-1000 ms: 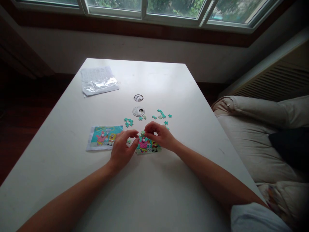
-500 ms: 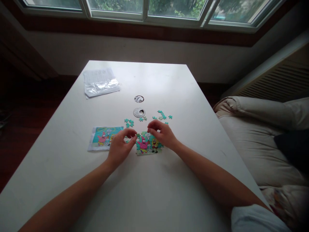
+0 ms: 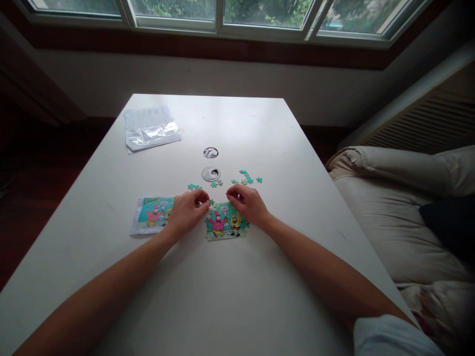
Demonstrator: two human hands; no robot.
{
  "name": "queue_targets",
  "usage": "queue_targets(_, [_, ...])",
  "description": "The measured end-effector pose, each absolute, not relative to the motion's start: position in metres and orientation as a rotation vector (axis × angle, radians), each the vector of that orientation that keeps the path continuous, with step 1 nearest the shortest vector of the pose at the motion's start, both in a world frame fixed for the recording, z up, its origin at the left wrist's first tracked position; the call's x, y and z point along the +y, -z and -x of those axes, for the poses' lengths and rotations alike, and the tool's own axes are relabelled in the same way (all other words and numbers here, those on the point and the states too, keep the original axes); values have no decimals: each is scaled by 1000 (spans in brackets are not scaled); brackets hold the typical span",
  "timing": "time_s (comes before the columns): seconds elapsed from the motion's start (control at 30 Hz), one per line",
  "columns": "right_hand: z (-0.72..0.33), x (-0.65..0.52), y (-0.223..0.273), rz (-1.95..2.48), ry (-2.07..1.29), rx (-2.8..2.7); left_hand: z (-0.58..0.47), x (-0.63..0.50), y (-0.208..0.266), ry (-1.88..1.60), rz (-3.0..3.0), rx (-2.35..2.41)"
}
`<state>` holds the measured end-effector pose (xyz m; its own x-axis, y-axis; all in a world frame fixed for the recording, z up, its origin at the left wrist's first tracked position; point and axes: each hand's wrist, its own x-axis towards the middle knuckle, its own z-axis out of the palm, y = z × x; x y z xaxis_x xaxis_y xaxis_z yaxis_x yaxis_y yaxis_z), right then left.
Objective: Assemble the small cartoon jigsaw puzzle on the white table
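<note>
Partly assembled SpongeBob jigsaw (image 3: 225,226) flat on table (image 3: 222,296), centre of frame, long axis left-right. Right hand (image 3: 250,202) nearer, overlapping its upper-right edge; left hand (image 3: 187,210) at its upper-left corner, fingertips by a green jigsaw piece (image 3: 212,202). Hands apart, fingers curled toward thumbs; grip on any piece: cannot tell.

Right sleeve (image 3: 393,337) pale grey-blue, plain cloth, ends near elbow; left hand (image 3: 188,210) and right hand (image 3: 248,202) bare
</note>
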<state>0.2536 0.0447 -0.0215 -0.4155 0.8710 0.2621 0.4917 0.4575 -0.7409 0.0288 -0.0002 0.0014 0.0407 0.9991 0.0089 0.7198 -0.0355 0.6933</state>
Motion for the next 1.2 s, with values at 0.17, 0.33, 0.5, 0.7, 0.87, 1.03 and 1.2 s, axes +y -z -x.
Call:
queue_targets(0.17, [-253,47,23,1146,-753,-2102,-30,-5,3,-703,-1860,1707])
queue_targets(0.33, [-253,46,24,1108,-734,-2129,-33,-9,4,-691,-1955,1737])
queue_targets(0.5, [-254,46,24,1081,-715,-2165,-36,-10,6,-692,-1992,1730])
queue_targets(0.7, [-254,45,22,994,-641,-2272,-37,-12,5,-702,-2013,1743])
queue_targets(0.87, [-255,45,21,950,-590,-2369,-38,-13,5,-722,-2035,1744])
queue_targets(1.03, [-256,44,19,887,-541,-2475,-37,-14,4,-708,-2054,1745])
queue_targets(1.2, [-256,43,17,862,-479,-2541,-38,-14,3,-701,-2048,1761])
